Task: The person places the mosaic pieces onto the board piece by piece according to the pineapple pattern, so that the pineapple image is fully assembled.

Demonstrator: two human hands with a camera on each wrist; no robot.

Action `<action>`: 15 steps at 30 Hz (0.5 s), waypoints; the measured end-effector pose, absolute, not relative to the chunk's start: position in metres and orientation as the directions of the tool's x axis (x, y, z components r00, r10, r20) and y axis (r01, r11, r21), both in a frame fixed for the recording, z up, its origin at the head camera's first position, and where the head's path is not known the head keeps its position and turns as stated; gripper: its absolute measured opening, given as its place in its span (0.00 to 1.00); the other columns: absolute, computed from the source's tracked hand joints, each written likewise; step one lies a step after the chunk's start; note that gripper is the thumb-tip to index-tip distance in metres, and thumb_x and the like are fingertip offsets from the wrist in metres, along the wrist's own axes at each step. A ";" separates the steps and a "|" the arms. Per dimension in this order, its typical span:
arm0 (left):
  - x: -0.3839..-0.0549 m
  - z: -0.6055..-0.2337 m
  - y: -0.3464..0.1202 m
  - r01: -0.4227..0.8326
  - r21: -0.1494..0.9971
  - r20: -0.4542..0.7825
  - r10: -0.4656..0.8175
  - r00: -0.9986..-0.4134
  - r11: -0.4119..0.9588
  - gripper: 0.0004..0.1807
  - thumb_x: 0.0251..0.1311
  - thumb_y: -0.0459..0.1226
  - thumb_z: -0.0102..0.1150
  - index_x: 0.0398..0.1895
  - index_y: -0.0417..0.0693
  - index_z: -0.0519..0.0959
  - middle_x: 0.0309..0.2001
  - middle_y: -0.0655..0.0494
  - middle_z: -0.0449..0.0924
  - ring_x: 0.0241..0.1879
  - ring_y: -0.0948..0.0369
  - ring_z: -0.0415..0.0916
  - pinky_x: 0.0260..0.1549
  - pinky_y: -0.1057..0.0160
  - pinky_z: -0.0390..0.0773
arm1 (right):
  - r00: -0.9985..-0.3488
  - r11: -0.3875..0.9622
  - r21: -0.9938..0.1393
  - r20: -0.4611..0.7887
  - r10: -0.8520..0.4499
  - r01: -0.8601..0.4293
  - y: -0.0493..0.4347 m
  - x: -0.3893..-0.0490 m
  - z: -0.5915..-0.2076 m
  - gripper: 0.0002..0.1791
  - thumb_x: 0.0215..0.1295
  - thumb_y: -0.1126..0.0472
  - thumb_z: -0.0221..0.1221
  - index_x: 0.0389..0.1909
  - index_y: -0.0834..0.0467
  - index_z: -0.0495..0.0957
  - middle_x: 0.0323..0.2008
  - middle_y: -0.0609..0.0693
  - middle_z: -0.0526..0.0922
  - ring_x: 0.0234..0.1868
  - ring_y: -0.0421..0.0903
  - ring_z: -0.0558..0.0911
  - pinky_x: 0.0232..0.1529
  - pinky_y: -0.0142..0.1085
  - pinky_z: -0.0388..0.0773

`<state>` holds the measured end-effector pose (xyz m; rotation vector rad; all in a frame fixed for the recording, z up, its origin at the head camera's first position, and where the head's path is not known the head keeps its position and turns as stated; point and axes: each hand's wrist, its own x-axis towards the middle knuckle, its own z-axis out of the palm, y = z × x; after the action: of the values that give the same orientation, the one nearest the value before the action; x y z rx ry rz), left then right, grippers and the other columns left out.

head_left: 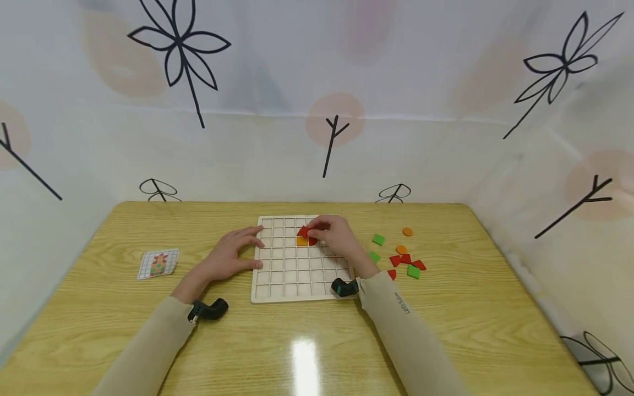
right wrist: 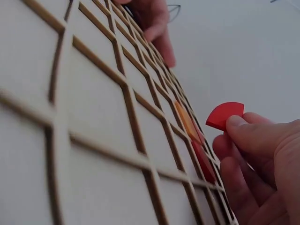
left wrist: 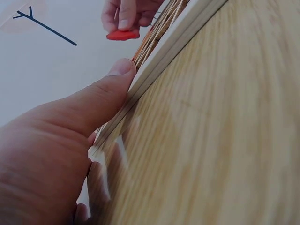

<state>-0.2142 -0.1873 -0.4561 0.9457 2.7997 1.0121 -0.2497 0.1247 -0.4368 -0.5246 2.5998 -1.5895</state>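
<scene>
Grid board [head_left: 290, 276] lies mid-surface [head_left: 238, 346], your left hand [head_left: 230, 253] touching its left edge with fingers extended, your right hand [head_left: 333, 234] pinching a red fan-shaped piece [right wrist: 227, 114] above it. Work looks early: an orange square [head_left: 301, 242] and a seated red piece [right wrist: 203, 161] occupy cells, most visible cells are unfilled, and loose pieces [head_left: 405, 258] lie to the right. Your right hand may hide others. Open room stretches before the board's near edge and between it and the patterned card [head_left: 158, 264] at left.
</scene>
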 end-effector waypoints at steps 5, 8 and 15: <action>-0.215 -0.457 -0.186 0.538 0.589 0.183 0.549 -0.815 0.603 0.21 0.58 0.50 0.70 0.51 0.54 0.80 0.75 0.51 0.60 0.74 0.46 0.51 0.69 0.38 0.45 | -0.934 0.419 -0.864 0.145 -0.325 -0.280 0.109 -0.248 -0.442 0.04 0.63 0.64 0.67 0.38 0.56 0.87 0.38 0.48 0.86 0.36 0.46 0.81 0.35 0.37 0.79; -0.215 -0.457 -0.186 0.539 0.587 0.184 0.549 -0.815 0.604 0.21 0.58 0.50 0.70 0.51 0.55 0.80 0.75 0.50 0.60 0.74 0.46 0.52 0.69 0.37 0.46 | -0.933 0.456 -0.841 0.144 -0.329 -0.290 0.104 -0.246 -0.445 0.04 0.63 0.63 0.68 0.37 0.54 0.88 0.37 0.46 0.86 0.34 0.45 0.80 0.36 0.37 0.78; -0.214 -0.457 -0.186 0.533 0.585 0.177 0.545 -0.820 0.612 0.20 0.58 0.50 0.70 0.51 0.55 0.80 0.75 0.51 0.60 0.74 0.47 0.52 0.69 0.38 0.46 | -0.926 0.506 -0.800 0.156 -0.343 -0.322 0.098 -0.244 -0.450 0.05 0.64 0.62 0.67 0.40 0.53 0.88 0.37 0.45 0.86 0.35 0.42 0.80 0.39 0.36 0.78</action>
<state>-0.2142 -0.1861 -0.4568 0.9373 2.8036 1.0072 -0.2435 0.0979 -0.4497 -0.5974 2.7064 -1.4310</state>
